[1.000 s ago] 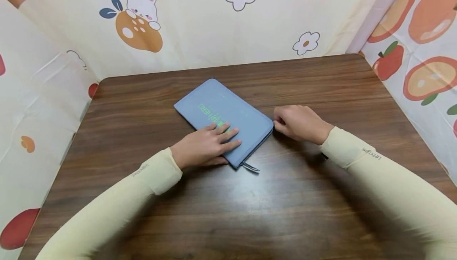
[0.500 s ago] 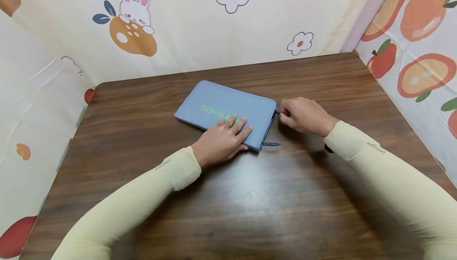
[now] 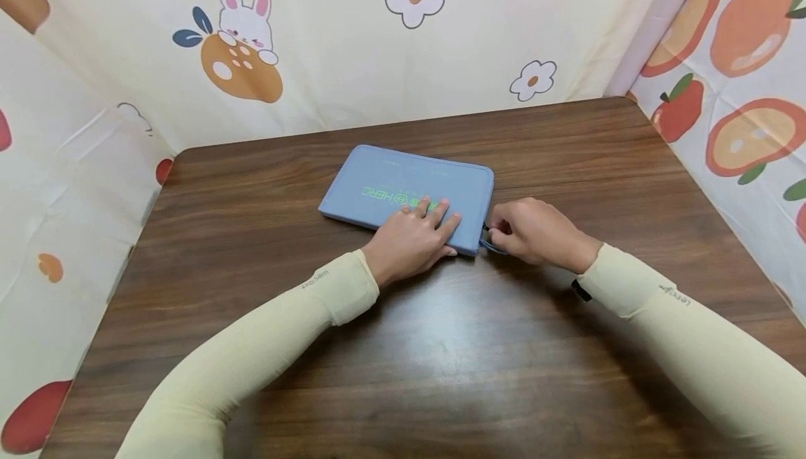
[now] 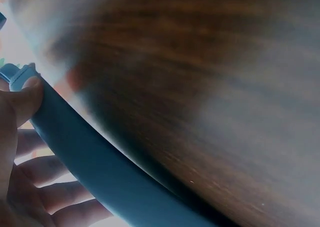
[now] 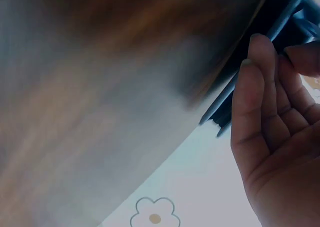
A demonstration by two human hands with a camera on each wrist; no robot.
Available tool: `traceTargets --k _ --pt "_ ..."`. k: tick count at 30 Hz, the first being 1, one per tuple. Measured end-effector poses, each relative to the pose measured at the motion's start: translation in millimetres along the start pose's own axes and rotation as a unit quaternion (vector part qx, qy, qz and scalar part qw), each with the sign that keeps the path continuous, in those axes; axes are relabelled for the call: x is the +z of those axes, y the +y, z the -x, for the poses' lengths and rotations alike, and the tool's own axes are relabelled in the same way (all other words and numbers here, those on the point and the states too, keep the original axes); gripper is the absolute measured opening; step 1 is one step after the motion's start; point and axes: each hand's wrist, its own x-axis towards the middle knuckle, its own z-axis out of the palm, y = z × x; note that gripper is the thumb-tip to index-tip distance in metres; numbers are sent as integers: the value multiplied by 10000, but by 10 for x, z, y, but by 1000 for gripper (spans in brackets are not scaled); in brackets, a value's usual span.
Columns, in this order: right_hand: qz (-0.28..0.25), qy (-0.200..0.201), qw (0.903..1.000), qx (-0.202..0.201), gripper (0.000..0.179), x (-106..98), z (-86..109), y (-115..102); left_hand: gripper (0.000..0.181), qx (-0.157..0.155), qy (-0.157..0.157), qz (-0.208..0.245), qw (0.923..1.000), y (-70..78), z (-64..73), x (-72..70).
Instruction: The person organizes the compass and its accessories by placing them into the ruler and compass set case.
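A blue zip case (image 3: 428,175) with green lettering lies slightly turned on the wooden table. My left hand (image 3: 409,242) rests on its near right part, fingers spread over the cover. In the left wrist view the thumb presses against the narrow side of the case (image 4: 85,142). At the case's right side, my right hand (image 3: 535,231) pinches a small dark zipper pull (image 3: 486,227) close to the near corner. A blue strap (image 3: 494,248) sticks out at that corner, beside the fingers. The right wrist view shows curled fingers by the dark zip edge, the pull mostly hidden.
The brown table (image 3: 378,389) ends at the back against a cream curtain (image 3: 340,39) printed with a rabbit and flowers. Fruit-patterned cloth (image 3: 743,60) hangs along the right side. More printed cloth (image 3: 63,186) covers the left.
The case has turned so its long sides lie more level, the left hand shifting right with it. My right hand went slightly up, then came down along the right edge toward the near corner.
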Motion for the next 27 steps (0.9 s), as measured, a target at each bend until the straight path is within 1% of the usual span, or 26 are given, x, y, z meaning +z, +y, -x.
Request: traceTargets --k 3,7,12,15,19,23,25,27 --pt "-315 -118 9994 -121 18 33 35 -72 56 -35 -17 28 10000 5 -6 -5" --pt "-492 -267 9981 -241 19 78 62 -138 56 -66 -31 84 9999 3 4 -21" --pt "-448 -511 9976 -141 18 121 83 -191 56 31 -171 -3 9998 19 42 -30" --pt "-430 -759 9961 -137 17 145 66 -227 55 93 -285 -29 9995 26 106 -32" --pt "-431 -992 9940 -179 19 109 39 -256 54 95 -381 205 9990 17 191 -58" --pt "-377 -720 9966 -99 17 -50 -73 -219 53 173 -416 436 9980 -19 280 -89" --pt "-311 -533 9981 54 15 -142 -191 -176 54 244 -443 456 9977 -23 326 -98" --pt "-180 -461 9985 213 12 -212 -353 -132 57 249 -425 492 9976 0 363 -102"
